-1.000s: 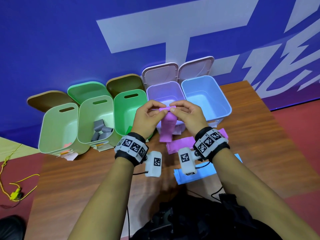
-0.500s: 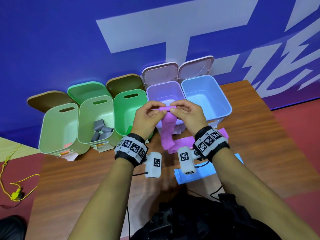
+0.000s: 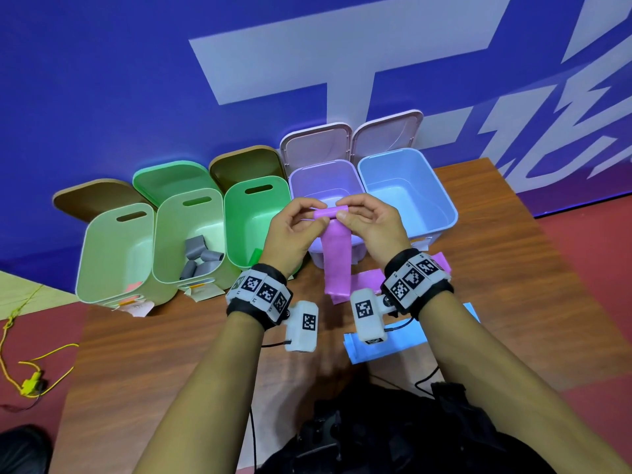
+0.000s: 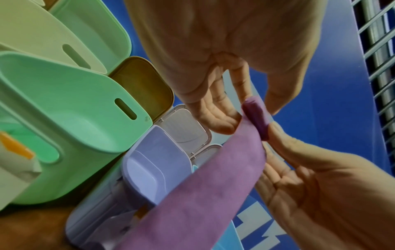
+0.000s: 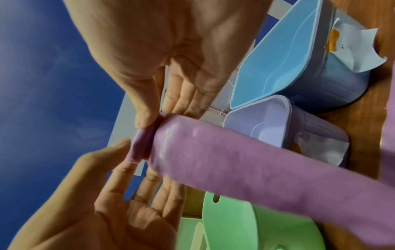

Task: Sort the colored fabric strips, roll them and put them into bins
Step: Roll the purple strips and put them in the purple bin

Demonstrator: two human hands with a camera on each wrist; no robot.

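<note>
A purple fabric strip (image 3: pixel 337 261) is held in the air in front of the purple bin (image 3: pixel 355 181). Its top end is wound into a small roll (image 3: pixel 330 212), and the tail hangs straight down toward the table. My left hand (image 3: pixel 313 215) pinches the roll's left end and my right hand (image 3: pixel 343 213) pinches its right end. In the left wrist view the roll (image 4: pixel 256 118) sits between thumb and fingertips. In the right wrist view the right thumb (image 5: pixel 145 118) presses on the roll (image 5: pixel 140 145). A second purple strip (image 3: pixel 367 278) and a blue strip (image 3: pixel 386 345) lie flat on the table.
Three green bins (image 3: pixel 116 254) stand in a row at the back left; the middle one holds several grey rolls (image 3: pixel 200 260). A blue bin (image 3: pixel 444 206) stands right of the purple one. All lids are open against the blue wall. Yellow cord (image 3: pixel 30 381) lies on the floor at left.
Both hands stay in place at the roll. The hanging tail, bunched and skewed left before, now hangs straight and reaches lower toward me.
</note>
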